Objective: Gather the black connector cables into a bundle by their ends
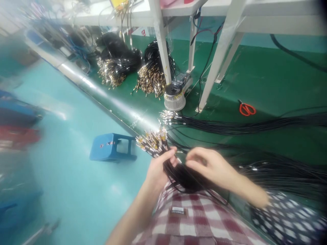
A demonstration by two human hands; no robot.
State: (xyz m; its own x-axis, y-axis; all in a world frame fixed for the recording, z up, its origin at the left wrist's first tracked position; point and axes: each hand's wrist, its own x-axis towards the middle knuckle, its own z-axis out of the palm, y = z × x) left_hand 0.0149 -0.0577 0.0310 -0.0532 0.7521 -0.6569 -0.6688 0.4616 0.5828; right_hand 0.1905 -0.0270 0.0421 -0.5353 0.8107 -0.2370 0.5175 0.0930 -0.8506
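Observation:
My left hand [158,168] is wrapped round a bundle of thin black cables [178,175] whose metal-tipped ends [152,140] fan out up and to the left, over the bench edge. My right hand [212,166] sits just right of it, fingers curled and pinched at the same bundle. Both hands hover above my red-and-white checked clothing [194,214]. More long black cables [245,126] lie across the green bench [268,81] beyond my hands, their tips pointing left.
A round white tape dispenser [175,97] stands by white frame legs [162,41]. Two coiled cable bundles with gold tips [150,73] lie behind it. Red-handled scissors [246,109] rest at the right. A blue stool [112,147] stands on the teal floor.

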